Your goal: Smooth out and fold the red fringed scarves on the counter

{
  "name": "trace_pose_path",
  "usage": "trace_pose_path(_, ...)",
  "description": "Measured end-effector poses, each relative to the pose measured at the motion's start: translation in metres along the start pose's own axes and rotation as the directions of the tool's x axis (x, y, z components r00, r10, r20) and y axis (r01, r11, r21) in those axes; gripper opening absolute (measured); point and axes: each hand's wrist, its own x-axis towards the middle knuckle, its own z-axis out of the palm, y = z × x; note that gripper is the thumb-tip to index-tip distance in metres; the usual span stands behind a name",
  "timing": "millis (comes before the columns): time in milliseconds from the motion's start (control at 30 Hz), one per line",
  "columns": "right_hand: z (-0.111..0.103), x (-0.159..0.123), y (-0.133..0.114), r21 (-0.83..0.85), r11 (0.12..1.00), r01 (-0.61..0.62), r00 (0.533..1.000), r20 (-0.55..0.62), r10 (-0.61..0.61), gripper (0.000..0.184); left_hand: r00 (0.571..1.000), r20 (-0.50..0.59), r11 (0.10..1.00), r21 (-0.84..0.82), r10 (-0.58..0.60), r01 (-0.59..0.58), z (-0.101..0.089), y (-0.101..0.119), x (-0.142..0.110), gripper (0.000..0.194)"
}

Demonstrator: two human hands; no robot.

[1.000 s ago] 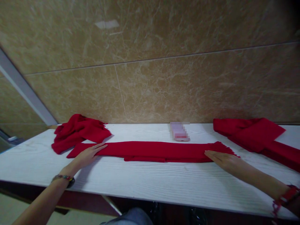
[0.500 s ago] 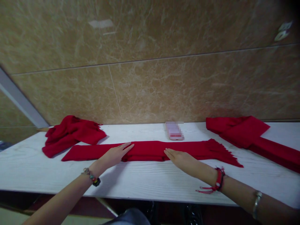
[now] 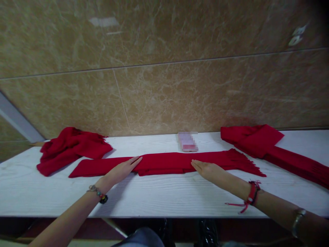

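The left hand (image 3: 120, 172) and right hand (image 3: 209, 171) lie outstretched, gripping nothing, on the middle red scarf (image 3: 164, 162) along the table (image 3: 164, 197). Uneven pressing could wrinkle it or drag its folded layers askew.

A red fringed scarf (image 3: 164, 163) lies in a long, flat strip across a white wood-grain tabletop (image 3: 164, 195), its plain end at 9 o'clock, its fringe splayed at 3, a lower layer protruding at 6.

The left grip (image 3: 122, 170) and right grip (image 3: 208, 171) rest on a fringed red scarf (image 3: 166, 162) across a white table (image 3: 159, 199).
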Motion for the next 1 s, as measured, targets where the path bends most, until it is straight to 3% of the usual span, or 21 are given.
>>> trace_pose_path(100,0.006,-0.007,0.012,0.007,1.0,0.003,1.0,-0.007,-0.003,0.053,1.0,-0.004,1.0,0.022,0.003,-0.003,-0.005,0.002,0.005,0.075)
trace_pose_path(267,0.002,0.003,0.011,-0.025,0.999,0.036,0.999,-0.025,-0.037,0.047,0.995,-0.1,0.965,0.262,0.026,0.001,-0.013,0.014,0.003,0.055)
trace_pose_path(433,-0.011,0.024,-0.006,0.025,0.997,0.077,0.997,-0.001,-0.077,0.046,0.963,-0.119,0.912,0.366,0.243,-0.185,-0.022,0.031,0.006,0.044)
trace_pose_path(600,-0.017,0.028,-0.002,0.123,0.991,0.044,0.998,0.032,-0.048,0.047,0.87,-0.126,0.828,0.398,0.476,-0.395,-0.026,0.025,0.008,0.047)
trace_pose_path(833,-0.015,0.022,0.001,0.025,0.993,0.117,0.993,-0.033,-0.117,0.045,0.902,-0.223,0.877,0.404,0.369,-0.259,-0.008,-0.006,-0.011,0.046)
trace_pose_path(1000,-0.013,0.02,-0.002,-0.015,0.99,0.139,0.989,-0.057,-0.139,0.044,0.915,-0.23,0.899,0.371,0.33,-0.231,-0.005,-0.019,-0.025,0.043)
